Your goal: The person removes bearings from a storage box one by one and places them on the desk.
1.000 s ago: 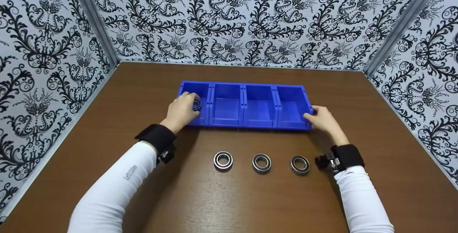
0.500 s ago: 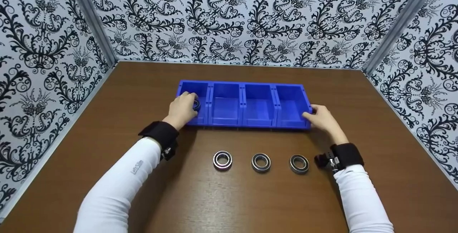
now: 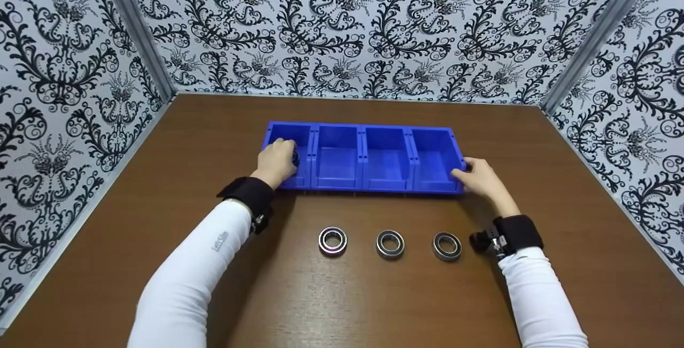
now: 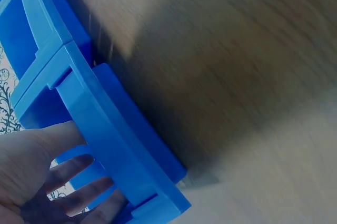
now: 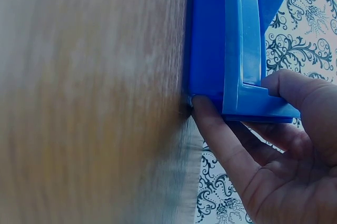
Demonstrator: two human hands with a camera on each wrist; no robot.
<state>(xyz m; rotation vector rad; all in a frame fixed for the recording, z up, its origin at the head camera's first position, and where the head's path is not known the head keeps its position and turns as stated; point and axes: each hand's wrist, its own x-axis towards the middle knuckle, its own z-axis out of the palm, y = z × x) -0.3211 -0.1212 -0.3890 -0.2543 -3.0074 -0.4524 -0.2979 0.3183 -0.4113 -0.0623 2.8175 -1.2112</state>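
Note:
A row of joined blue bins [image 3: 337, 169] stands on the table. My left hand [image 3: 276, 162] reaches into the leftmost compartment and holds a bearing [image 3: 295, 157], its dark edge just showing past the fingers. In the left wrist view the left hand [image 4: 58, 176] has its fingers behind the bin's front wall [image 4: 105, 129], and the bearing is hidden. At the opposite end my right hand [image 3: 481, 177] grips the rightmost bin's corner. From the right wrist, the thumb [image 5: 289, 84] lies over the rim, with fingers against the outside and underside.
Three ring bearings lie in a row on the brown table [image 3: 374, 305] before the bins: a left one [image 3: 325, 250], a middle one [image 3: 380, 250] and a right one [image 3: 437, 250]. Patterned walls [image 3: 342, 32] close off the back and sides.
My left hand has shifted slightly right inside the leftmost compartment, its wrist turning. The bearing there has turned from showing its ring face to a dark edge. The right hand stays put.

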